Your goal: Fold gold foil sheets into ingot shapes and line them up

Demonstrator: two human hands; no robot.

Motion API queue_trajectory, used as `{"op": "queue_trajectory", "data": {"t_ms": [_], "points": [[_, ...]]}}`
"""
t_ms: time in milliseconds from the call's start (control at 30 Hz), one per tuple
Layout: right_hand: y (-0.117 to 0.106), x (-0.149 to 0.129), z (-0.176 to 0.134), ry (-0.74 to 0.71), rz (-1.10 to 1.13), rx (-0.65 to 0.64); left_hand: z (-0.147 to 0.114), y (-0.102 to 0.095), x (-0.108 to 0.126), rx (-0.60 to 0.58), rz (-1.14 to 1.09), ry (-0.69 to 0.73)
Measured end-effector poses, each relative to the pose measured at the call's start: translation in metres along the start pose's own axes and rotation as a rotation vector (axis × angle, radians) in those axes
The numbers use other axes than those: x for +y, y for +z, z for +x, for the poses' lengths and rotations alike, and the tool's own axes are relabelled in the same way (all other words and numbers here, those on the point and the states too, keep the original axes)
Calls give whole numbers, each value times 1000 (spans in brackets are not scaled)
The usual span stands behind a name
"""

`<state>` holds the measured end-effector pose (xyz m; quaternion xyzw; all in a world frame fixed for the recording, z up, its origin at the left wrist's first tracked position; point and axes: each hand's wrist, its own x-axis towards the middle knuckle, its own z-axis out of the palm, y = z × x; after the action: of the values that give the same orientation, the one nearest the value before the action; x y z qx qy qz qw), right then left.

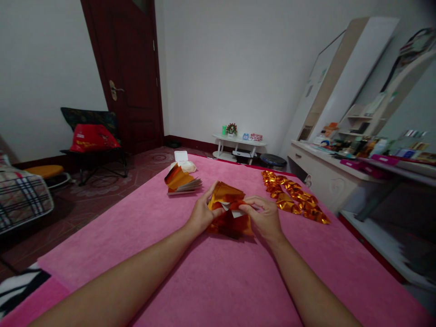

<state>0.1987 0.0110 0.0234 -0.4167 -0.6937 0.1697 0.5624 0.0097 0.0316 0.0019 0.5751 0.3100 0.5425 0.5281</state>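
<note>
A sheet of shiny gold foil paper (229, 191), partly folded with white backing showing at its middle, is held between both hands just above the pink cover. My left hand (203, 210) grips its left side, thumb on the front. My right hand (264, 215) pinches the folded edge at the right, thumb and fingers closed on it. A fanned stack of the same gold paper (182, 181) lies beyond my left hand. To the right, several folded gold foil pieces (293, 193) lie in rows on the pink cover (163, 254).
A white open container (181, 156) stands behind the paper stack. At the right is a white dresser (327, 175) crowded with bottles. A low white table (238, 140) stands by the far wall, and a folding chair with a red bag (93, 137) is at the left.
</note>
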Motion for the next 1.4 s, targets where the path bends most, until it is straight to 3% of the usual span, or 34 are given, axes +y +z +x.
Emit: {"op": "queue_trajectory", "data": {"t_ms": [100, 267, 600, 800, 1167, 1400], "points": [[0, -2, 0, 22, 22, 0, 0, 0, 0, -37, 25, 31], [-1, -5, 1, 68, 72, 14, 1, -1, -5, -2, 52, -8], [7, -9, -3, 284, 99, -109, 0, 0, -6, -42, 48, 66], [11, -8, -3, 189, 22, -109, -1, 4, 0, -47, 29, 103], [10, -12, -1, -35, -343, 109, -2, 3, -8, -70, 121, 195], [3, -18, 3, -146, -483, 156, -5, 4, -4, -102, 164, 141]]}}
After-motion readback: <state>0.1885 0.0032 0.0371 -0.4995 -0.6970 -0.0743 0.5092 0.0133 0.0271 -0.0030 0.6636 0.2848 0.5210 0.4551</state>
